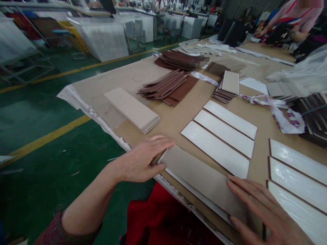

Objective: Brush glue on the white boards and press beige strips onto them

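A long beige panel [201, 180] lies over a white-faced piece near the table's front edge. My left hand [143, 158] holds its left end, with the thumb on the near corner and the fingers along the far corner. At the right end, my right hand [260, 207] has its fingers on the panel's top and far edge and its thumb at the near edge. Just beyond them lie three white, glossy strips [217, 148] with dark edges. A stack of beige panels [133, 109] sits to the left of these strips.
More white strips [298, 177] lie at the right. Fanned brown pieces [163, 85], a small banded stack [230, 83] and patterned cloth strips [283, 112] are farther back. A person [296, 20] works at the far right. White bins [102, 37] stand beyond the table.
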A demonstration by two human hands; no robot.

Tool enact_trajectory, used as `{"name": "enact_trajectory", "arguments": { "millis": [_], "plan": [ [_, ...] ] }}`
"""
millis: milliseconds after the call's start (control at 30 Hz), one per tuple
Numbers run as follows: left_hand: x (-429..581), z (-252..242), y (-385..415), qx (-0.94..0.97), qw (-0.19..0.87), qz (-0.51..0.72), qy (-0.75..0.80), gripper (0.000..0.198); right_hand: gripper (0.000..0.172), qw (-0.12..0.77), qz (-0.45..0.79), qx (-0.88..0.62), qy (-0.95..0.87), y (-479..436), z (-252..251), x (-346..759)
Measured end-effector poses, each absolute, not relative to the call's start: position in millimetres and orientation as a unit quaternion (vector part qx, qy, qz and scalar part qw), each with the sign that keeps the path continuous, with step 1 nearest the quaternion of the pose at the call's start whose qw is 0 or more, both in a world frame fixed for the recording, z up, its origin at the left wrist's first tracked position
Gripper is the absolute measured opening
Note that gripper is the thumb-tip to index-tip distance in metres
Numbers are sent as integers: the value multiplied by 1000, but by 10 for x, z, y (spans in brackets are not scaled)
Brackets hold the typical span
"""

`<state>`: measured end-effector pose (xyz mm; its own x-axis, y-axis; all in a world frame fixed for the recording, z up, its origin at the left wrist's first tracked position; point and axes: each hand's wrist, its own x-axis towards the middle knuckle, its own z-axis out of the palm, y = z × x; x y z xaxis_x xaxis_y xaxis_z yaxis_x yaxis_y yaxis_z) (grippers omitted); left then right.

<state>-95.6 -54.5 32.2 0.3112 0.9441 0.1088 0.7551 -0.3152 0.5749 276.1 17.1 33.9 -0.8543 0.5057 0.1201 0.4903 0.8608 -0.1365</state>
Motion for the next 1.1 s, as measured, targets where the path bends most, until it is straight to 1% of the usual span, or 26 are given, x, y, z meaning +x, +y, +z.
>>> {"name": "enact_trajectory", "arguments": {
  "millis": [200,567,800,967,1100],
  "plan": [
    [-934,343,-528,786,207,201,546,64,62,87,45,-261,-960,159,309,2750],
    [-923,385,-534,784,204,179,558,56,61,86,76,-278,-954,156,339,2698],
    [-908,315,-534,792,182,173,557,48,56,30,150,-302,-941,109,452,2646],
    [-927,217,-512,794,171,166,559,51,55,11,173,-300,-938,90,491,2632],
    [-936,187,-519,796,164,155,562,52,54,12,175,-296,-939,62,518,2625]
  ]
}}
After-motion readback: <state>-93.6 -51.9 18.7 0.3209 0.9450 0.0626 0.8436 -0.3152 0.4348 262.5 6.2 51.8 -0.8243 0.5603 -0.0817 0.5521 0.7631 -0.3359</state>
